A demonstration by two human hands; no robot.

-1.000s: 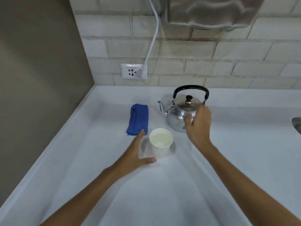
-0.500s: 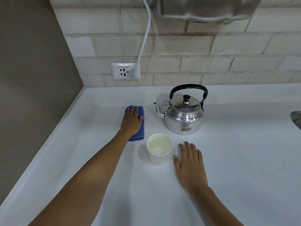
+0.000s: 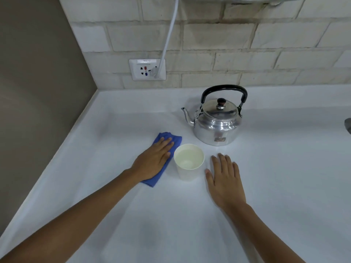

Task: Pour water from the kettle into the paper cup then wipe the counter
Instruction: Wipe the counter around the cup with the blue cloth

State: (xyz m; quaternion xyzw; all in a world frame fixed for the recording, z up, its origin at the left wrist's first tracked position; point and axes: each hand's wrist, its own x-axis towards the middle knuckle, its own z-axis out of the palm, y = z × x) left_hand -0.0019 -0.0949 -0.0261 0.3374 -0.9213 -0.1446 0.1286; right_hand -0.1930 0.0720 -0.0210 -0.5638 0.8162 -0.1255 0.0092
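A white paper cup (image 3: pixel 187 173) with water in it stands upright on the white counter (image 3: pixel 284 186). Behind it to the right sits a shiny metal kettle (image 3: pixel 216 128) with a black handle, its spout pointing left. My left hand (image 3: pixel 153 160) lies flat, palm down, on a folded blue cloth (image 3: pixel 175 140) just left of the cup, pressing it to the counter. My right hand (image 3: pixel 225 179) rests flat on the counter right of the cup, fingers apart, holding nothing.
A brick wall runs along the back with a white socket (image 3: pixel 147 69) and a plugged-in white cable (image 3: pixel 169 37). A brown side wall (image 3: pixel 38 92) bounds the counter on the left. A dark metal edge (image 3: pixel 348 125) shows at the far right.
My right hand left the kettle and came down flat beside the cup. My left hand moved from the cup onto the blue cloth and slid it nearer, next to the cup.
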